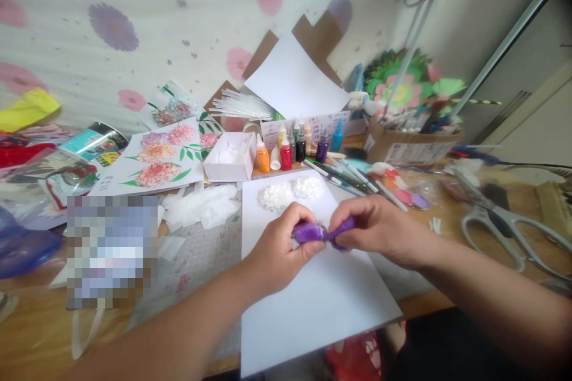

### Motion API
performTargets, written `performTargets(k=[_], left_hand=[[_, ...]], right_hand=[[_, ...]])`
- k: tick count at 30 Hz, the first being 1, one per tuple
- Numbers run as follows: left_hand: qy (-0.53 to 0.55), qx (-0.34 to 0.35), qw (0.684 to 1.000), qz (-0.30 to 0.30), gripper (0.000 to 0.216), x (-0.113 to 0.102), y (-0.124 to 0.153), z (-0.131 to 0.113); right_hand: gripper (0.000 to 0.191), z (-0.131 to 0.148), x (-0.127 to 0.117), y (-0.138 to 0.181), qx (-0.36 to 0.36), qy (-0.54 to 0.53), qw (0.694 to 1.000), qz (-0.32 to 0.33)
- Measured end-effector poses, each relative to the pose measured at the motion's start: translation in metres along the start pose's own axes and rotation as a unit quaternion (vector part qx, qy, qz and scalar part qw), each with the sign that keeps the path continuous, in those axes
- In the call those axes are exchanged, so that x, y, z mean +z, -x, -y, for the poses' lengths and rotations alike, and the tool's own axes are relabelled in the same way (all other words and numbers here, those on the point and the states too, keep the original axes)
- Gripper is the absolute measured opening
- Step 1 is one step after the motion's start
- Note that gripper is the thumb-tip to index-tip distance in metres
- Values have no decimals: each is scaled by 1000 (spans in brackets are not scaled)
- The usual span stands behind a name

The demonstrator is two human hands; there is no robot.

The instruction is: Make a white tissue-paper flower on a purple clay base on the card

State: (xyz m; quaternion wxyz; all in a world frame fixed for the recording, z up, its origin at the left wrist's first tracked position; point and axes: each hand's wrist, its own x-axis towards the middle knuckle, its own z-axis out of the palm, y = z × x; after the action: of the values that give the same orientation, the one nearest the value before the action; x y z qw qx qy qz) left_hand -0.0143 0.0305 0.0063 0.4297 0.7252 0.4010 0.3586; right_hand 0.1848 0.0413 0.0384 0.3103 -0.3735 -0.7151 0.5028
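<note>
A shiny purple piece point(309, 233), pinched narrow in the middle, is held over a white sheet of paper point(313, 315). It looks like soft clay, perhaps in a clear wrapper; its exact kind is hard to make out. My left hand point(286, 244) is closed around its left part, thumb along the lower side. On its right end, my right hand point(379, 229) pinches with thumb and forefinger. Just beyond my hands, two mounds of small white petal-like bits point(276, 195) lie on the sheet.
Behind stand small paint bottles point(286, 153) and a white open box point(230, 158). Flower pictures point(163, 155) and white paper scraps point(201, 205) lie left. To the right are pens point(342, 175), large scissors point(496, 217) and a cardboard box of tools point(413, 140).
</note>
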Motion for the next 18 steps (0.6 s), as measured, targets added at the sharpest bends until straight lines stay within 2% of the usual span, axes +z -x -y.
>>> performTargets(k=[2, 4, 5, 7, 9, 11, 13, 15, 18], left_hand=[[13, 1, 1000, -12, 19, -2, -1, 1], [42, -19, 999, -27, 22, -4, -3, 3], [67, -36, 997, -32, 24, -5, -4, 5], [130, -62, 989, -30, 29, -6, -5, 8], [198, -67, 978, -23, 29, -5, -5, 10], [245, -61, 967, -14, 26, -3, -5, 10], [260, -57, 964, -12, 22, -1, -4, 9], [246, -62, 967, -14, 22, 0, -4, 7], [188, -74, 979, -27, 25, -1, -4, 5]], right_hand=[[12, 7, -9, 8, -19, -62, 997, 47], [20, 15, -20, 18, -70, -151, 979, 118], [23, 18, -26, 23, -92, -181, 971, 128], [23, 21, -36, 29, -109, -230, 962, 103], [26, 19, -42, 29, -115, -238, 963, 44], [28, 13, -41, 24, -107, -164, 981, -11], [25, 9, -34, 18, -75, -6, 995, -64], [13, 7, -21, 12, -65, 141, 979, -130], [12, 8, 1, 8, -72, 233, 953, -179]])
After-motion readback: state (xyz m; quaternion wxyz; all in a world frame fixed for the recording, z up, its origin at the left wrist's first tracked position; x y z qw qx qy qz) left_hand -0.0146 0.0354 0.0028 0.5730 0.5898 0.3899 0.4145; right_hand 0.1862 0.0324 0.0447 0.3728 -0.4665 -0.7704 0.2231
